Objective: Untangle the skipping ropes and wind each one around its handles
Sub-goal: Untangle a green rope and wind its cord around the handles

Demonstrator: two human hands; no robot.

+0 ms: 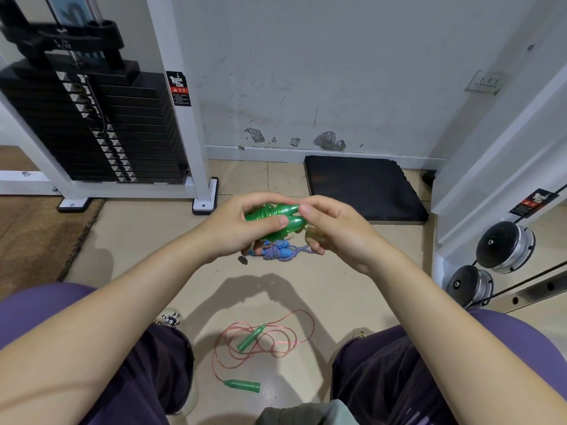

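Left hand (242,228) grips the green rope bundle (276,217), handles paired w/ long axis running left-right, tips pointing right. Right hand (331,231) pinches at those tips, prob. tucking the rope end. Bundle sits between both hands, mid-air above the floor (147,240). Blue rope (283,251) lies wound on the floor just beyond. Pink rope (264,342) w/ green handles lies loose, near, between the knees, about equally close to either hand; likely next.

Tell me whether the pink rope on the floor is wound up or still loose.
Loose. The pink rope lies in open loops on the floor, and its two green handles lie apart, no cord wrapped around them.
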